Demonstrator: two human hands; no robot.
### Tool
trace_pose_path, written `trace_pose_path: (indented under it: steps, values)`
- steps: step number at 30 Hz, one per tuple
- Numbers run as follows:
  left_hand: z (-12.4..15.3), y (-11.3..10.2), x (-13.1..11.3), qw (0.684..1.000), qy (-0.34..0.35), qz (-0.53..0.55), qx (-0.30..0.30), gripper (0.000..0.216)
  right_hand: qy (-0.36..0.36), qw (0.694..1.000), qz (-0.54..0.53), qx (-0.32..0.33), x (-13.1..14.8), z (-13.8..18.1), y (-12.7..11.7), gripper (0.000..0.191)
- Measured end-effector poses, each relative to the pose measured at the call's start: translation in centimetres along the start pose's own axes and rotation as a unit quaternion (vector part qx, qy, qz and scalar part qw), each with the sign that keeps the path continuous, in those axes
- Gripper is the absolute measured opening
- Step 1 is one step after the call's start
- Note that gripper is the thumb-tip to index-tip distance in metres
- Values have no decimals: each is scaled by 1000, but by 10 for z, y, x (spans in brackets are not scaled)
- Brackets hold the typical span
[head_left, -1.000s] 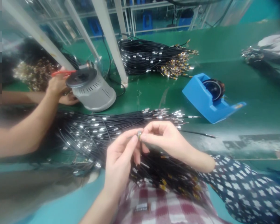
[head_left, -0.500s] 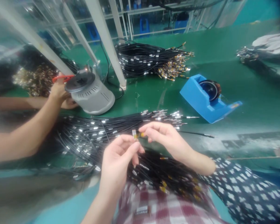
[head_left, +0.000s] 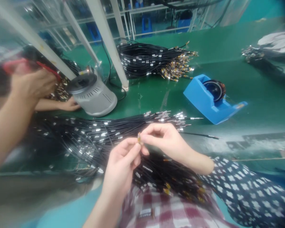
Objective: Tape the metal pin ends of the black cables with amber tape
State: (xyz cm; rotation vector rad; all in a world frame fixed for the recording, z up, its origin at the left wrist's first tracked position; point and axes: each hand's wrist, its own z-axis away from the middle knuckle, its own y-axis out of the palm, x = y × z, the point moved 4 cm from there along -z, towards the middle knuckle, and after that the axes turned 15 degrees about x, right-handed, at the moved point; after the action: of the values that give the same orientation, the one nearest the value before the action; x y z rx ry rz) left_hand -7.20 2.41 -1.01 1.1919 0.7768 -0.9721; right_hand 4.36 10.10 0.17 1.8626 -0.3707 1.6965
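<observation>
Head view: left hand (head_left: 121, 164) and right hand (head_left: 168, 139) meet at the fingertips, both pinching one small connector (head_left: 139, 138)! How's it looking?

"Pale at the top, yellow below, roughly upright, mostly hidden by fingers. It's right there between the hands, near the black cables (head_left: 123, 125)."

"Any room?"

"Cables crowd close; beyond their far edge, bare green tabletop (head_left: 152, 98) opens between the grey machine (head_left: 97, 98) and blue tape dispenser (head_left: 204, 98)!"

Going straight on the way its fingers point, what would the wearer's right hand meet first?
The right hand would first meet the small yellow-and-silver piece at its fingertips, then apparently the left hand, though depth and exact contact are hard to judge.
</observation>
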Motion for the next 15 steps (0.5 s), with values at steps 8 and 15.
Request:
trace_pose_path:
  steps: [8, 15]
  values:
    - [-4, -2, 0, 998, -35, 11, 51, 18, -31, 997, -1, 64, -9, -7, 5, 22]
    - [0, -1, 0, 999, 13, -48, -13, 24, -77, 991, 104, 40, 3, -3, 5, 12]
